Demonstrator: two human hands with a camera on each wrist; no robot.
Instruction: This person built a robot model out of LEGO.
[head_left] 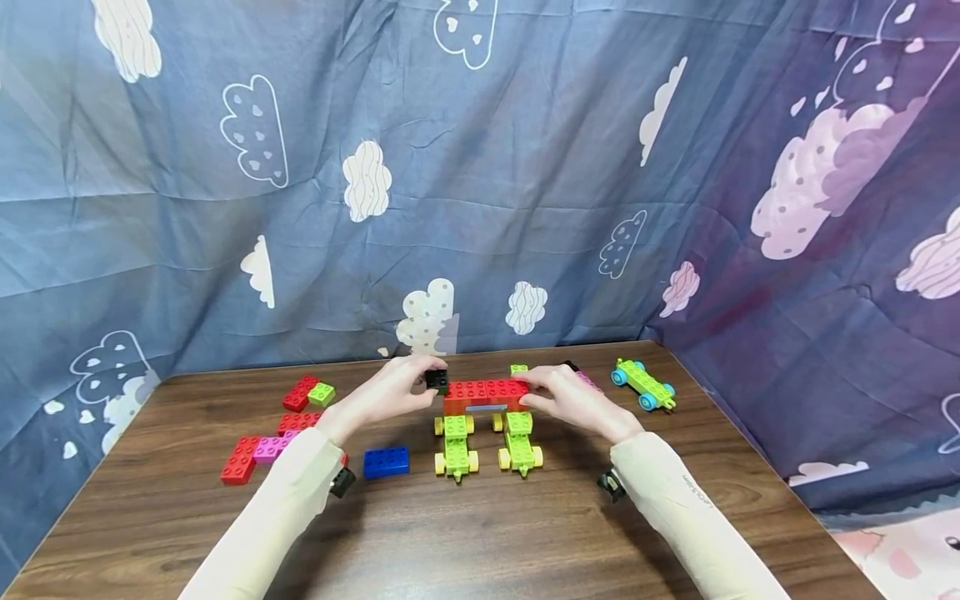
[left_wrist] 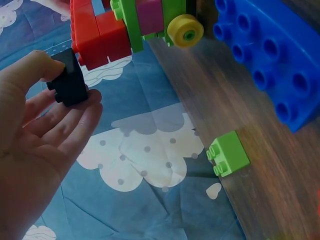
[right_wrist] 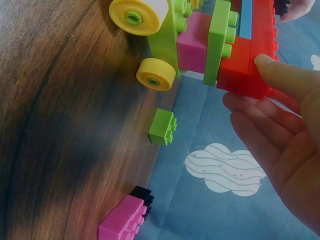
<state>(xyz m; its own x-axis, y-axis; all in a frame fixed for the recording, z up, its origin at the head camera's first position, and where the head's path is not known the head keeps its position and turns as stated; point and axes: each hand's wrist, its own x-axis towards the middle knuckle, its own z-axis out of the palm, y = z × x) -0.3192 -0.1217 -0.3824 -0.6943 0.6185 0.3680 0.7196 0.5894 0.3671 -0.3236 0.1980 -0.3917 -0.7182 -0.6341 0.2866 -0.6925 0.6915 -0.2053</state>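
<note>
My left hand (head_left: 390, 387) pinches a small black brick (head_left: 437, 382) between thumb and fingers. It holds the brick beside the left end of a row of red bricks (head_left: 487, 389). At the row's other end, my right hand (head_left: 562, 396) grips the red brick, thumb over the studded top and fingers below in the right wrist view. A light blue piece (right_wrist: 245, 20) shows among the red. Underneath are a green plate (right_wrist: 218, 45), a pink brick (right_wrist: 194, 42) and two green wheeled bases (head_left: 456, 450) with yellow wheels (right_wrist: 156, 74), standing side by side.
Left on the table lie a blue brick (head_left: 386, 462), several red bricks (head_left: 240, 460), a pink brick (head_left: 268, 448) and a green brick (head_left: 322, 393). Another green base with blue wheels (head_left: 645, 383) stands at the right. Behind my right hand are pink (right_wrist: 121, 217) and black bricks (right_wrist: 141, 194). A cloud-patterned curtain (head_left: 480, 208) borders the table.
</note>
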